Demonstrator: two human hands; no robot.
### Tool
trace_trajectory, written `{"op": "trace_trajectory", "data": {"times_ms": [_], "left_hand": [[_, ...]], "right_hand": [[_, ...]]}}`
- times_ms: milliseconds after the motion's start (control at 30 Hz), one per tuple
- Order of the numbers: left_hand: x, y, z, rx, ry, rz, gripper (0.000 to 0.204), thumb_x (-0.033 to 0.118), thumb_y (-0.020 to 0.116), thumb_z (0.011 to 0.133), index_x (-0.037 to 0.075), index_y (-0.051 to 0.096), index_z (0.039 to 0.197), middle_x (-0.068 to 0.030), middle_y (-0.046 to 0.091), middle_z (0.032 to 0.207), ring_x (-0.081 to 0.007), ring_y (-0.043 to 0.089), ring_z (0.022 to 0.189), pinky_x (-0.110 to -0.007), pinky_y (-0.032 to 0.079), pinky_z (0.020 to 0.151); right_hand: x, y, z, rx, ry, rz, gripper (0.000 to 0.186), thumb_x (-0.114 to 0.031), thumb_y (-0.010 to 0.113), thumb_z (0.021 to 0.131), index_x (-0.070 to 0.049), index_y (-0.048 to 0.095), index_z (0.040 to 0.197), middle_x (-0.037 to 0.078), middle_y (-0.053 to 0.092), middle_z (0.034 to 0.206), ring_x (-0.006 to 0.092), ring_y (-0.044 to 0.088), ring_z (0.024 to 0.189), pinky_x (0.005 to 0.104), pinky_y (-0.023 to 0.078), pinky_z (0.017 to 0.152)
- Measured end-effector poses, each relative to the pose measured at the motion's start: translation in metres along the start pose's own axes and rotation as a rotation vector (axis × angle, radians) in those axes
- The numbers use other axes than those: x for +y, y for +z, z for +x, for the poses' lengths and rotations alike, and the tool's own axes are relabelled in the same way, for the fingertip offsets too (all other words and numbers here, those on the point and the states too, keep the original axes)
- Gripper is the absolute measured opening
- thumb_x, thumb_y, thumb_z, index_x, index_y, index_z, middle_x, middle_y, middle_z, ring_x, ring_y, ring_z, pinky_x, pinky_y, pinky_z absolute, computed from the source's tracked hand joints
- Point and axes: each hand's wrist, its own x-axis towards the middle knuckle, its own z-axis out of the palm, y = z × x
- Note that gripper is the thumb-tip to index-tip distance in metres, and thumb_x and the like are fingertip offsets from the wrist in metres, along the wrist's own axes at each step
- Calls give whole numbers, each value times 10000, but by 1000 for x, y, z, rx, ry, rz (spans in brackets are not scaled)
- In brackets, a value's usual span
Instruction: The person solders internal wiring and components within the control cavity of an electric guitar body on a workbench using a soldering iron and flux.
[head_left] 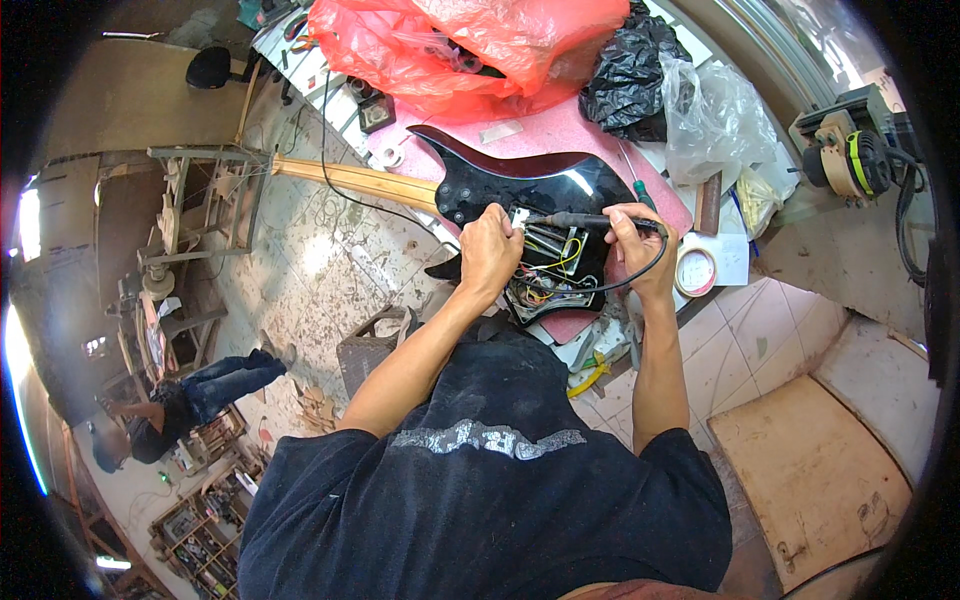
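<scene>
A black electric guitar (530, 180) lies face down on pink foam sheet (590, 128), its pale wooden neck (360, 184) reaching out to the left. The back cavities are uncovered and show springs and yellow, red and dark wires (560, 265). My right hand (640, 240) grips a soldering iron (575, 220) by its dark handle, with the tip pointing left at the spring cavity's near-neck end. Close to that tip, my left hand (488, 250) is pinched closed beside a small pale metal part (519, 216); what lies between its fingers is hidden.
Red plastic bags (480, 50), a black bag (630, 80) and a clear bag (715, 115) crowd the bench's far side. A green-handled screwdriver (643, 190) and a tape roll (696, 271) lie right of the guitar. Another person (190, 400) is at far left.
</scene>
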Motion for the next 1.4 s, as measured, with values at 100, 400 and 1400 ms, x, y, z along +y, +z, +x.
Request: {"op": "trace_trajectory", "data": {"times_ms": [100, 400, 1400], "left_hand": [[-3, 2, 0, 5, 6, 12, 251, 138, 718, 798, 4, 522, 717, -247, 628, 683, -458, 652, 698, -523, 505, 692], [0, -1, 2, -4, -32, -1, 259, 146, 730, 784, 5, 523, 714, -255, 638, 705, -463, 656, 716, -519, 511, 699], [8, -5, 5, -39, -67, 32, 155, 90, 687, 778, -3, 577, 722, -267, 655, 710, -466, 676, 738, -531, 523, 731]], "right_hand": [[-2, 0, 0, -6, 6, 15, 228, -197, 686, 965, 18, 760, 975, 54, 679, 704, 63, 566, 537, 231, 394, 470], [2, -1, 1, -24, -2, -13, 233, -211, 685, 964, 9, 760, 975, 49, 669, 679, 60, 544, 520, 239, 387, 468], [-1, -2, 3, -36, -59, -82, 214, -170, 681, 932, 34, 743, 914, 75, 712, 748, 123, 664, 618, 271, 507, 567]]}}
